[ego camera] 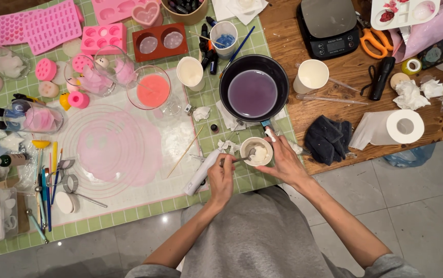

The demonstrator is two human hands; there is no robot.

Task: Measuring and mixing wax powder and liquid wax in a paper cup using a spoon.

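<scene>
My hands point(221, 177) and point(283, 162) are boxed in around the cup point(256, 151). Just ahead, the pan point(254, 92) blocks a straight reach, with crumpled tissue point(226, 146) beside the cup. To my left a white tool point(201, 172) and a skewer point(185, 152) lie across the way; beyond them the pink-stained mat point(118, 149) is bare. To my right, the dark cloth point(327, 139) and paper roll point(391, 128) take up the wood.

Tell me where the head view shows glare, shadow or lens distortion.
Head view: soft, even indoor light; a small bright glare spot on the floor tile below the table edge; faint shadows under the left hand and right hand around the small cup; wide-angle bending towards the edges.
</scene>
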